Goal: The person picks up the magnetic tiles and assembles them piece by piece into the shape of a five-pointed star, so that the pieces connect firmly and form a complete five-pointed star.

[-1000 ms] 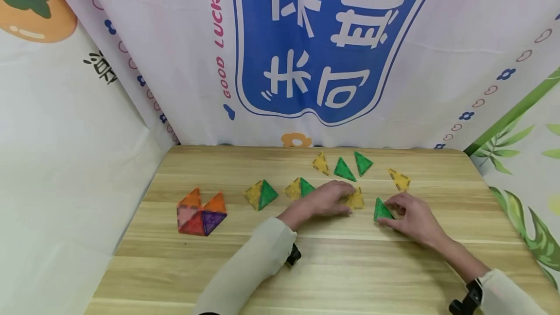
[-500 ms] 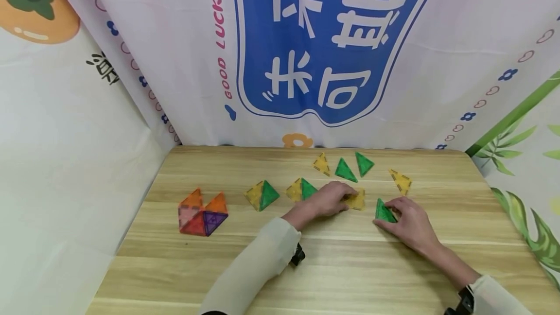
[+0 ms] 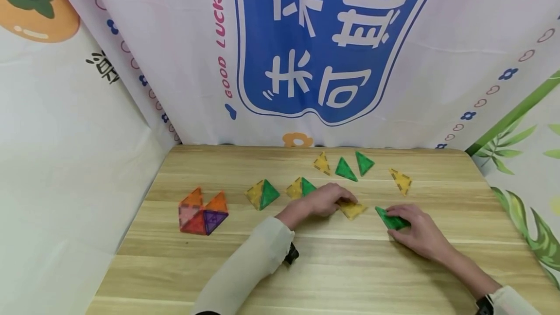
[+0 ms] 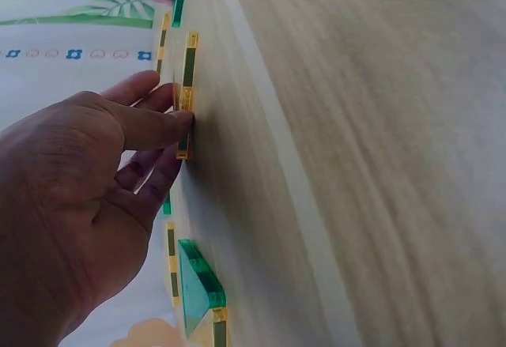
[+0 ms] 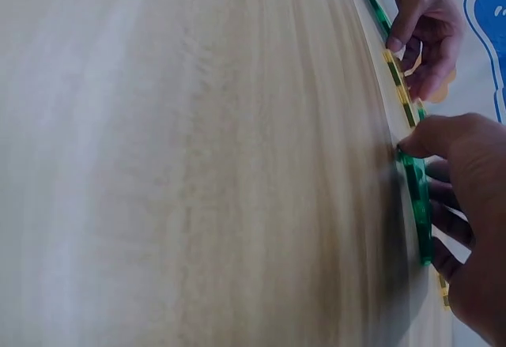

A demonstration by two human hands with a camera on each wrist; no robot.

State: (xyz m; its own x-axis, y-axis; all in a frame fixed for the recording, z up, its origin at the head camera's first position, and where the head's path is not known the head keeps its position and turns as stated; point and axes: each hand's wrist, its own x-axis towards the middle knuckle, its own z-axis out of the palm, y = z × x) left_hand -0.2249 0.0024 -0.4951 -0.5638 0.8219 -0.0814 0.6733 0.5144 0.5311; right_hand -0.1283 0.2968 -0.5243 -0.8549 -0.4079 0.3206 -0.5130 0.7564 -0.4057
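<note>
Green triangle is pinched by the right hand.

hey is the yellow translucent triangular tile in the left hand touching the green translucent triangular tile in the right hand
Apart: the head view shows bare wooden tabletop between the facing corners of the yellow tile and green tile.

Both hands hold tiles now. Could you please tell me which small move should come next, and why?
Probably the right hand should slide its green tile left toward the yellow tile in the left hand until their edges meet: a gap separates them, while farther left a yellow-green pair lies edge to edge.
</note>
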